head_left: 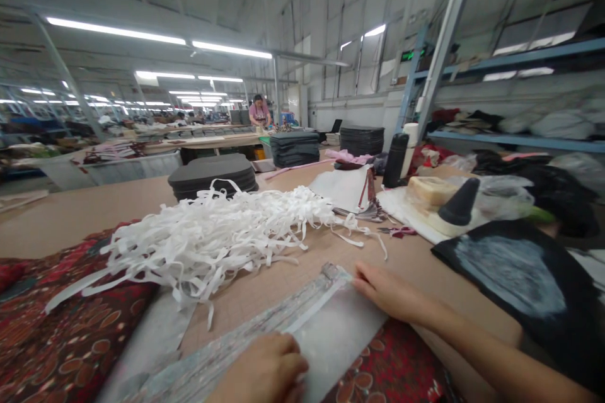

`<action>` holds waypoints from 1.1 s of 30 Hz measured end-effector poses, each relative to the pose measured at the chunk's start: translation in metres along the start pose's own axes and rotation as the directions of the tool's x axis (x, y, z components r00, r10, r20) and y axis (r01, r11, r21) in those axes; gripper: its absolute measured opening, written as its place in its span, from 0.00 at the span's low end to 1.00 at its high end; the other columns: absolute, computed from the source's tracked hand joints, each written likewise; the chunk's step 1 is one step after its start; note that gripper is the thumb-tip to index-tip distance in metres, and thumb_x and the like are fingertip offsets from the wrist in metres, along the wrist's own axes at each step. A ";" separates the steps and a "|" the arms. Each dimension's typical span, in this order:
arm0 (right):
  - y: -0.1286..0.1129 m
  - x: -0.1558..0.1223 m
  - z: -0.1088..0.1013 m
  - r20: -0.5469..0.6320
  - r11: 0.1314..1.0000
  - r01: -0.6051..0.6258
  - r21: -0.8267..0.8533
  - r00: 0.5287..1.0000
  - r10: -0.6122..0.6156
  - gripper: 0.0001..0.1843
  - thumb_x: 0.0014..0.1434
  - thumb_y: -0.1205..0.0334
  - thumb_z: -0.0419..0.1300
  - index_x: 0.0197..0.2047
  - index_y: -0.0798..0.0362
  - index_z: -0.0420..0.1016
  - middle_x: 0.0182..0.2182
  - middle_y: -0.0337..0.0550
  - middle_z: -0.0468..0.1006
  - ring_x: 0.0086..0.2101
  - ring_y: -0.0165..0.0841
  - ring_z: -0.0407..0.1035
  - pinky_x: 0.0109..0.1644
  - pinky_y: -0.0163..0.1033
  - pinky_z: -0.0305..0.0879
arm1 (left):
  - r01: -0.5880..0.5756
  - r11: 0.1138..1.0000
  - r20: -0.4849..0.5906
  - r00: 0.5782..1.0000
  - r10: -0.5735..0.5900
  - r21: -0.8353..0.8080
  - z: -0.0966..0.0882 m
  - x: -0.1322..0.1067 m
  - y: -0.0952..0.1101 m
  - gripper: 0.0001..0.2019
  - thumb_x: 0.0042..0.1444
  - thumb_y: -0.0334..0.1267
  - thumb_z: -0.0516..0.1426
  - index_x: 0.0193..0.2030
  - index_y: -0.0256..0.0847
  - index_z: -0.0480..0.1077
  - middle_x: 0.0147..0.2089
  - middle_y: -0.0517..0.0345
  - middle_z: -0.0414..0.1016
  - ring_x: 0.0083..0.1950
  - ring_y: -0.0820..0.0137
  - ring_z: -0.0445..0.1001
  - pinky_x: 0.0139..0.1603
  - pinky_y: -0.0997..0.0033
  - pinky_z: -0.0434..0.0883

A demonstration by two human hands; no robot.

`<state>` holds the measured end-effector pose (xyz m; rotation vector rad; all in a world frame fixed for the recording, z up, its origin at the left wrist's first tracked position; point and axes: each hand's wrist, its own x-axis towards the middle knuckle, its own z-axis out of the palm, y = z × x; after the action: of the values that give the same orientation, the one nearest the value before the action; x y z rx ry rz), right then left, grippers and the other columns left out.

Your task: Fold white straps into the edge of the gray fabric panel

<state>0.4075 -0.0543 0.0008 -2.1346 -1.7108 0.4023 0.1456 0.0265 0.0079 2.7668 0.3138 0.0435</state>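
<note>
A pale, greyish-white fabric panel (338,327) with a patterned, folded edge strip (265,308) lies slantwise in front of me. My right hand (385,289) grips its far right corner, thumb and fingers pinched together. At the bottom centre, my left hand (269,368) is closed, with its curled fingers on the near part of the panel; the fingertips are partly hidden and blurred. Under the panel's right side, red-brown floral fabric (392,368) shows. A tangled heap of white fabric strips (212,239) sits just beyond the panel.
More floral fabric (94,327) covers the left front. Grey stacked pieces (212,173) stand behind the strips. To the right are scissors (399,231), a black cone (460,201), a dark bottle (396,160) and a black panel (524,277). A person (259,112) works far back.
</note>
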 end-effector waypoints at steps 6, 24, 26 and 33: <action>0.003 0.025 0.015 -0.128 0.898 0.202 0.391 0.978 -0.164 0.16 0.46 0.77 0.53 0.38 0.53 0.64 0.32 0.37 0.70 0.36 0.31 0.66 0.41 0.36 0.61 | 0.195 0.972 -0.238 0.946 -0.221 -0.130 0.013 0.075 -0.015 0.17 0.52 0.30 0.56 0.50 0.38 0.67 0.47 0.53 0.71 0.49 0.66 0.68 0.51 0.68 0.64; 0.012 0.011 0.025 -0.078 0.920 0.385 -0.071 0.918 -0.390 0.15 0.61 0.70 0.46 0.40 0.53 0.74 0.38 0.44 0.74 0.41 0.33 0.66 0.46 0.37 0.60 | 0.130 0.931 -0.105 0.989 -0.099 0.341 0.036 0.091 0.010 0.15 0.57 0.21 0.47 0.47 0.31 0.69 0.44 0.45 0.70 0.44 0.58 0.68 0.41 0.60 0.68; 0.009 0.008 0.022 -0.049 0.922 0.382 -0.061 0.922 -0.385 0.15 0.62 0.69 0.47 0.44 0.53 0.73 0.41 0.45 0.74 0.43 0.34 0.65 0.47 0.38 0.60 | 0.120 0.916 -0.085 0.992 -0.094 0.382 0.037 0.088 0.012 0.15 0.57 0.21 0.47 0.48 0.29 0.68 0.44 0.44 0.70 0.44 0.56 0.68 0.41 0.58 0.69; 0.003 0.002 0.017 0.027 0.927 0.373 -0.026 0.928 -0.373 0.14 0.61 0.67 0.48 0.42 0.52 0.74 0.43 0.48 0.74 0.43 0.36 0.66 0.47 0.40 0.59 | 0.131 0.849 -0.086 0.991 -0.100 0.513 0.039 0.047 -0.001 0.17 0.54 0.19 0.50 0.49 0.33 0.68 0.43 0.48 0.71 0.42 0.59 0.70 0.40 0.61 0.71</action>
<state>0.4029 -0.0510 -0.0161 -1.7688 -2.0907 0.2905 0.1939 0.0249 -0.0293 3.2788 0.5835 0.0059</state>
